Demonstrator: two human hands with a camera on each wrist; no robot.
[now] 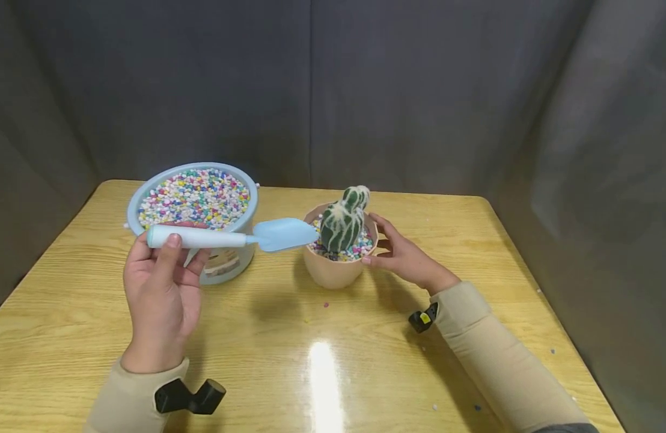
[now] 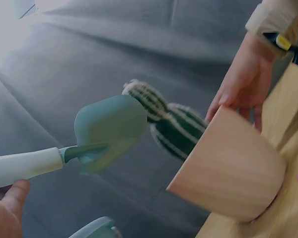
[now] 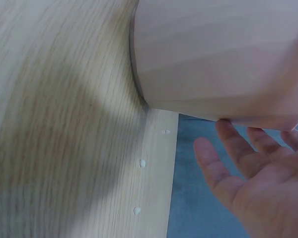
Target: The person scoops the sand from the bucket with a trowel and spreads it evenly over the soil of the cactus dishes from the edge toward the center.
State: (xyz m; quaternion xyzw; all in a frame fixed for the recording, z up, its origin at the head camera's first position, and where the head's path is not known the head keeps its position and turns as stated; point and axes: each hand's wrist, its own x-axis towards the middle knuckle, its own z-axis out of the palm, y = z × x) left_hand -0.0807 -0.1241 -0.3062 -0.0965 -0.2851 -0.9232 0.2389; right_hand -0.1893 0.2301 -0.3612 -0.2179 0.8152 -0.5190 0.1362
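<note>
My left hand (image 1: 162, 288) grips the white handle of a light-blue trowel (image 1: 284, 234), thumb on top of it. The blade points right, its tip overlapping the left rim of a peach flowerpot (image 1: 333, 273) in the head view. No pebbles show on the blade. A green cactus with white fuzzy ribs (image 1: 341, 225) stands in the pot amid colourful pebbles (image 1: 360, 248). My right hand (image 1: 406, 255) holds the pot's right side, thumb near the front rim and fingers spread farther back. In the right wrist view, fingertips (image 3: 223, 124) touch the pot wall.
Behind my left hand stands a light-blue bucket (image 1: 246, 231) full of multicoloured pebbles (image 1: 195, 195). Several stray pebbles lie on the wooden table (image 1: 257, 361), mostly toward the right. Grey curtains (image 1: 398, 90) enclose the back and sides.
</note>
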